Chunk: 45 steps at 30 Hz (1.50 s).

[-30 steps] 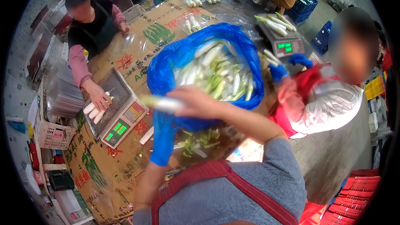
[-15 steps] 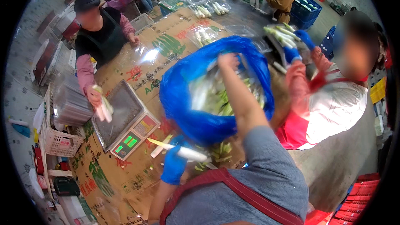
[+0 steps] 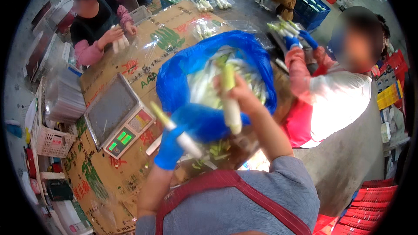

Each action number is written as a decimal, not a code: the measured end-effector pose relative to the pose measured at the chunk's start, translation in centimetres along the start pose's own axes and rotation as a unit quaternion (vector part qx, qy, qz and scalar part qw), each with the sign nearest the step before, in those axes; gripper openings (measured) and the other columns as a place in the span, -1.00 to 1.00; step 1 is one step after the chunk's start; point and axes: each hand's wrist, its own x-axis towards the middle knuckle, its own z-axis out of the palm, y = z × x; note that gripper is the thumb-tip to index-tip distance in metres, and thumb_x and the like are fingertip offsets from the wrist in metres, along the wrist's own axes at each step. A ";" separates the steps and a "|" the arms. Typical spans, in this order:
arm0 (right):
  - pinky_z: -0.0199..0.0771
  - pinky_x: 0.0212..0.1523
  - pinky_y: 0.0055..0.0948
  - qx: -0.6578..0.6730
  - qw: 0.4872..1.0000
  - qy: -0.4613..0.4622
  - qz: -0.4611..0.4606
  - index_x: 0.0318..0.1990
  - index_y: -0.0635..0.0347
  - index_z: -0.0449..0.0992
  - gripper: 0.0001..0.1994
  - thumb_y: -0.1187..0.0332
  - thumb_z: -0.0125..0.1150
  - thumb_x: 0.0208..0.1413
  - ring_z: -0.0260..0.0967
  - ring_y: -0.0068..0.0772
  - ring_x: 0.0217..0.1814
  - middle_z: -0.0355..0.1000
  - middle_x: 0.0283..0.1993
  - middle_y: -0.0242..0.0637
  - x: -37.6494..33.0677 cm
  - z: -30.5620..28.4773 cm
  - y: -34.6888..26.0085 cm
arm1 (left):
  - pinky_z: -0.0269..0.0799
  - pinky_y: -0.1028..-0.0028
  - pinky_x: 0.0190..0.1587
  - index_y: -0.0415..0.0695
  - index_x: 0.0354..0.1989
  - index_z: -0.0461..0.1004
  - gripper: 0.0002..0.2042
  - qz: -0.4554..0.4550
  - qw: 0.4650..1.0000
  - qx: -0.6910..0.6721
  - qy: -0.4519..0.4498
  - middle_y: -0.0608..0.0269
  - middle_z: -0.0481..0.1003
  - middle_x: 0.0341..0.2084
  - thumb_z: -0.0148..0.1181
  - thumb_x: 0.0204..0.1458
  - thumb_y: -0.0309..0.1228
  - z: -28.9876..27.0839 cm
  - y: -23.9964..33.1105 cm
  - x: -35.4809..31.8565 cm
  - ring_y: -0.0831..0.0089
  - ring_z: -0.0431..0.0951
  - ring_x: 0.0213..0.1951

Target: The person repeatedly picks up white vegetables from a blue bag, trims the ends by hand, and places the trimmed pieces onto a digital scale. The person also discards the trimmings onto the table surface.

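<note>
My left hand (image 3: 170, 149), in a blue glove, is closed around a pale water bamboo shoot (image 3: 189, 145) near the table's front edge. Its yellow-green tip points up and left. Bare, my right hand (image 3: 241, 92) grips a thicker water bamboo shoot (image 3: 232, 115), held nearly upright over the near side of an open blue plastic bag (image 3: 172, 72). Many white and green shoots (image 3: 201, 86) lie inside the bag; motion blurs some of them. Green trimmings (image 3: 216, 149) are scattered on the table just beyond my apron.
A digital scale (image 3: 140, 119) stands left of the bag on the cardboard (image 3: 98, 156). Clear trays (image 3: 65, 100) are stacked in a white crate (image 3: 54, 141). A person at left holds several shoots (image 3: 120, 43); another at right handles a loaded tray (image 3: 278, 39).
My right hand has come out of the bag toward me with a shoot. My left hand shifted slightly left with its shoot. The left co-worker's shoots moved away from the scale.
</note>
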 end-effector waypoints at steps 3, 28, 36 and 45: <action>0.22 0.23 -0.24 -0.187 0.977 -0.057 -0.088 0.33 0.20 0.17 -0.32 0.30 0.13 -0.02 0.26 -0.19 0.13 0.31 0.15 -0.19 -2.3 6.9 2.0 | 0.23 0.12 0.30 -0.09 0.40 0.03 -0.34 0.006 0.999 0.032 -0.008 0.01 0.22 0.28 0.06 0.21 -0.08 0.6 -2.4 1.1 0.13 0.28 0.28; 0.47 0.03 -0.18 -0.744 0.664 -0.014 -0.072 -0.02 -0.22 0.55 -0.67 0.37 0.14 0.05 0.41 -0.06 0.09 0.35 0.18 -0.30 11.5 -9.2 11.3 | 0.29 -0.08 0.17 -0.04 0.21 0.27 -0.50 0.093 0.945 -0.260 0.173 0.21 0.42 -0.05 0.02 0.21 -0.01 -11.3 -5.8 -13.4 0.18 0.43 0.04; 0.39 -0.23 -0.50 -0.444 0.881 0.112 -0.123 0.00 0.10 0.48 -0.77 0.38 0.21 0.19 0.39 -0.51 -0.25 0.45 -0.20 -0.39 11.2 -12.5 6.9 | 0.33 -0.12 0.17 -0.06 0.15 0.33 -0.59 0.140 0.925 -0.221 0.276 0.18 0.48 -0.10 0.00 0.24 -0.08 -14.3 -4.3 -15.3 0.14 0.47 0.04; 0.44 -0.14 -0.44 -0.310 0.924 -0.188 0.121 0.23 0.13 0.37 -0.61 0.31 0.10 0.27 0.38 -0.55 -0.16 0.46 -0.18 -0.39 -1.2 9.3 2.4 | 0.24 0.00 0.29 -0.12 0.31 0.18 -0.43 0.097 0.954 -0.218 0.179 0.06 0.38 0.16 0.09 0.18 -0.15 -10.1 -3.8 -11.9 0.05 0.40 0.16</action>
